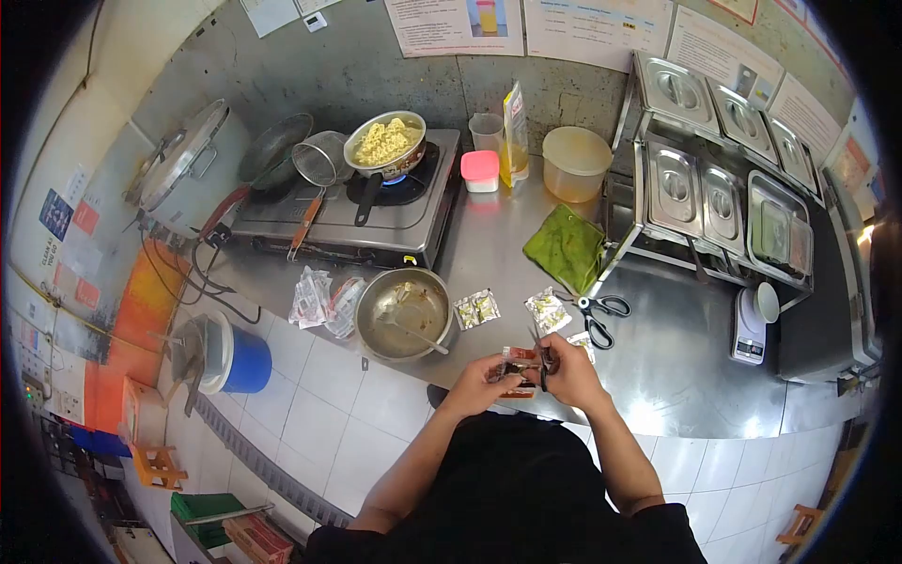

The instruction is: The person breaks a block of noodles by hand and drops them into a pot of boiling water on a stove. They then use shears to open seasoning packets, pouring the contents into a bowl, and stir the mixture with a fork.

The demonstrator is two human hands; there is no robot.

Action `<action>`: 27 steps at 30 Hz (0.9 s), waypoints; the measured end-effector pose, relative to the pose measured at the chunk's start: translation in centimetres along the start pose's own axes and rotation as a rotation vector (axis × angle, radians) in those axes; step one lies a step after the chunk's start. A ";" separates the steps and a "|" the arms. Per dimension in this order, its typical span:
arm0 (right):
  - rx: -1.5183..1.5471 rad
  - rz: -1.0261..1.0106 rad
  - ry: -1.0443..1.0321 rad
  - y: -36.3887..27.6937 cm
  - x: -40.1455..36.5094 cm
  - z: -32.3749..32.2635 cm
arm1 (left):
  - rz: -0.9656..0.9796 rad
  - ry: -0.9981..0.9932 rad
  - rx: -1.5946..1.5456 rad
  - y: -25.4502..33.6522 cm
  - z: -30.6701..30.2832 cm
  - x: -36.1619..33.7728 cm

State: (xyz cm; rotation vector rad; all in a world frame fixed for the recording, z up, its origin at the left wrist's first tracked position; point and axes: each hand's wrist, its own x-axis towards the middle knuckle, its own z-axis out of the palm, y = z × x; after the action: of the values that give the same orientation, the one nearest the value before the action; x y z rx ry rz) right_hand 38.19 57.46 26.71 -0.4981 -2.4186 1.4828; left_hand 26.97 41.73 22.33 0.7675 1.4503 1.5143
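My left hand (482,383) is closed on dark reddish-brown sachets (519,355) at the table's front edge. Beside it, my right hand (569,374) grips what looks like small scissors (542,350), their blades at the sachets. Black-handled scissors (604,321) lie just past my right hand. White and green sachets (548,310) rest near their blades, and another such packet (477,308) lies further left. On the left stands a metal bowl (369,324) with a spoon (418,335) and some liquid inside.
Noodles (388,141) sit in a pan (376,167) over a blue flame on the stove (439,202). A strainer (321,162) rests beside it. A green cloth (566,248), lidded tub (575,160), steel containers (673,183) and a scale (749,329) stand around the counter.
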 end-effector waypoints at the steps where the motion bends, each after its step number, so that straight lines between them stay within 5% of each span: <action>1: 0.000 -0.001 0.001 -0.4 -0.3 -0.2 | 0.001 0.000 0.001 -0.2 -0.1 -0.1; 4: -0.184 0.049 0.076 -1.5 -0.9 -1.0 | -0.048 -0.062 0.235 0.7 -0.5 0.1; 7: 0.229 -0.019 -0.055 0.9 -1.1 -0.8 | -0.035 -0.135 0.158 2.4 0.2 -0.1; 9: 0.430 0.037 0.003 2.6 -1.5 0.2 | -0.055 0.043 0.081 3.0 0.6 -0.1; 13: 0.607 0.044 0.304 2.5 -1.8 1.3 | 0.115 0.022 0.023 1.3 0.5 0.5; 19: 0.198 0.010 0.455 3.2 -2.3 1.4 | 0.213 0.371 0.234 0.5 2.0 0.9; 22: 0.174 -0.131 0.848 3.1 -1.8 1.2 | 0.107 0.442 0.067 -0.3 1.7 1.3; 24: 0.108 -0.263 0.767 3.9 -1.6 1.5 | 0.006 0.479 -0.054 -1.7 1.4 1.7; 27: 0.012 -0.455 0.468 4.3 -2.4 3.0 | 0.148 0.376 -0.373 -3.6 2.1 2.7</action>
State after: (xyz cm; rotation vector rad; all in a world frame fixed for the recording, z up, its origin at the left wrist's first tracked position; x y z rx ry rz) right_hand 39.88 55.82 21.42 -0.2313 -1.9812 1.0476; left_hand 28.35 44.83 18.69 0.3824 1.3322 2.0532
